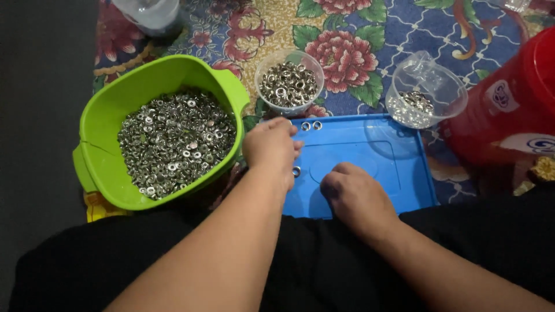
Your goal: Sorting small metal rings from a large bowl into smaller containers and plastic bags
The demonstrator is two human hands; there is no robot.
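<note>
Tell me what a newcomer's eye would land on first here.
The bright green tub at the left, heaped with small silver metal rings, grabs the eye first. Next comes the blue tray in the middle, where the left hand and the right hand rest beside a few loose rings. Behind the tray stand two clear cups, each holding rings, on a flowered mat.

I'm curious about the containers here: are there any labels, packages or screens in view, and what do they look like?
Red tub, far right on the floral cloth: carries two labels.
Upper label: small, roundish, white with blue marks, on the tub's side.
Lower label: larger, white with blue marks, cut off by the frame edge.
No screens or signs.
</note>
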